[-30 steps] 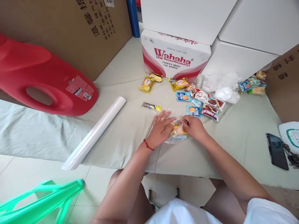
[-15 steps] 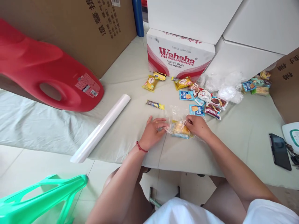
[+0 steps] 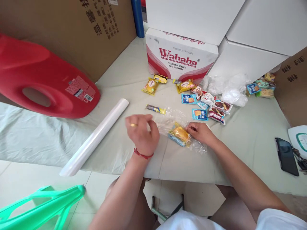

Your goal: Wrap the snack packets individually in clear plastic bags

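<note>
A small bundle of snack packs point(image 3: 180, 133), a yellow one over a blue one, lies on the cloth-covered surface, wrapped in clear plastic film point(image 3: 173, 115). At the right side of the bundle, my right hand point(image 3: 200, 131) pinches the film with thumb and fingertips. My left hand point(image 3: 143, 132), slightly blurred, is lifted to the left of it with curled fingers. The film stretches toward its thumb side, and its fingertips are partly hidden. Just beyond the left hand lies a slim yellow-and-dark snack stick point(image 3: 155, 109).
Several wrapped snacks point(image 3: 200, 114) and crumpled clear bags point(image 3: 233, 91) lie before the Wahaha carton point(image 3: 181, 52). At left are a white film roll point(image 3: 96, 135), a red jug point(image 3: 48, 80) and a green stool point(image 3: 43, 204). A phone point(image 3: 286, 156) lies at right.
My left hand has moved left and up from the bundle, curling its fingers. The film is spread out farther, and the bundle has turned and sits slightly left. My right hand stays beside it.
</note>
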The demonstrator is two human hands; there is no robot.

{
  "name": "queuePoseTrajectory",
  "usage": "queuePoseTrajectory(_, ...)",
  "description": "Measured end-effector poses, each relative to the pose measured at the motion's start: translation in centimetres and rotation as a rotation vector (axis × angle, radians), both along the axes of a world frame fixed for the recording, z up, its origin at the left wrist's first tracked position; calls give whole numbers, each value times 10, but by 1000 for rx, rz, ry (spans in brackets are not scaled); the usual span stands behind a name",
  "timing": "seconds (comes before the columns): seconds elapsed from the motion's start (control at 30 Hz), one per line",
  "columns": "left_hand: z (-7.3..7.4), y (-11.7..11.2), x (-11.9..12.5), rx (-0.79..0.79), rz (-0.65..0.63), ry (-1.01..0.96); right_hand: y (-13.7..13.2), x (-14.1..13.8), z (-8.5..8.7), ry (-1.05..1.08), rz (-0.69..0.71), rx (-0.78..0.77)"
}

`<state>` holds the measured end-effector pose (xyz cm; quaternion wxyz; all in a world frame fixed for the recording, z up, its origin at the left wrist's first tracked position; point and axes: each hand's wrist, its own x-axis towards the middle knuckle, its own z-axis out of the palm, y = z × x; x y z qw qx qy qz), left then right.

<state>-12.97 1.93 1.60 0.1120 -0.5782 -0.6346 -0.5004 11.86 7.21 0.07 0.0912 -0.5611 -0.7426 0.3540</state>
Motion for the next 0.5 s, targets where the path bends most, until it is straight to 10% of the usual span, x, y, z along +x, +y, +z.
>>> queuePoseTrajectory(0.17, -6, -12, 46, -160, -709, 263, 0, 0, 2, 39, 44, 33)
queuePoseTrajectory(0.5, -17, -7, 59, -428, -709, 264, 24, 38, 8, -252, -86, 228)
